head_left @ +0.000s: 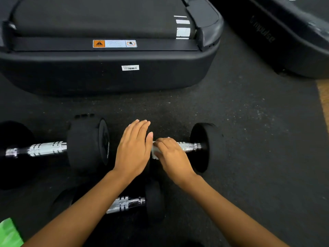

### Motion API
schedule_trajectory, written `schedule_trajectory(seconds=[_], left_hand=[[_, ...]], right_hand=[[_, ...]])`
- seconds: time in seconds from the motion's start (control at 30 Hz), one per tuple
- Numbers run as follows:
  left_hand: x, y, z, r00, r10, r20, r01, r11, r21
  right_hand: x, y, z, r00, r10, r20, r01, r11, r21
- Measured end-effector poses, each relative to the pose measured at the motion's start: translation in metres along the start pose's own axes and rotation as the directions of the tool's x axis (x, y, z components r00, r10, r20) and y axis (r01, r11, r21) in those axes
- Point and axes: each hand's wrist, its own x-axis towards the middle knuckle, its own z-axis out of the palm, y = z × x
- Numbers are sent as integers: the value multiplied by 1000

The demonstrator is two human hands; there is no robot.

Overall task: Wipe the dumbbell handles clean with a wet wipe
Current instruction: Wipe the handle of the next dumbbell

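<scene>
Presently, right hand (170, 154) gripped wet wipe (154, 154) round dumbbell handle (189, 146), bare length lying rightward; left hand (134, 148) flat alongside.

Single view, head-worn, wide-angle: faces forward and steeply down onto the dark floor (249, 125), near enough that left hand (133, 148) and right hand (171, 154) sit mid-frame at arm's reach; treadmill base (106, 79) spans the upper edge.
</scene>
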Motion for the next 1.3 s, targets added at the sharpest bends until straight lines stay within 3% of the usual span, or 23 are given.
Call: schedule_trajectory(seconds=[0.2,0.33,0.4,0.47,0.57,0.67,0.73,0.8,0.9,1.03,1.13,1.23,1.3], left_hand=[[1,3,-6,997,19,72,-25,996,84],[7,15,-9,977,202,65,-212,942,261],[8,32,-8,953,273,135,-298,928,226],[5,51,-4,912,287,292,-346,921,177],[-4,58,18,913,190,362,-259,954,152],[-10,58,26,932,160,325,-217,965,149],[-9,54,41,949,196,245,-237,960,150],[-4,55,50,950,235,205,-264,956,128],[1,62,62,944,268,193,-291,951,103],[3,66,77,948,268,172,-279,959,42],[4,64,76,944,309,114,-309,951,-19],[6,57,67,965,236,111,-223,968,-119],[8,55,63,960,255,116,-244,964,-106]], right_hand=[[-13,23,-15,995,39,-92,-45,997,-69],[-20,27,-21,991,114,-71,-119,991,-64],[-19,25,-25,981,192,3,-192,981,21],[-18,23,-30,963,264,63,-270,952,141],[-18,23,-47,941,289,175,-331,894,302],[-19,24,-76,962,257,93,-273,894,355],[-18,35,-91,970,210,-122,-176,955,239],[-15,57,-95,948,189,-255,-174,982,78],[-16,82,-82,937,257,-237,-270,962,-23],[-20,83,-62,896,381,-226,-355,923,148],[-20,83,-60,881,389,-269,-359,921,154],[-22,84,-61,885,389,-258,-356,920,166],[-22,84,-60,883,390,-261,-356,919,172]])
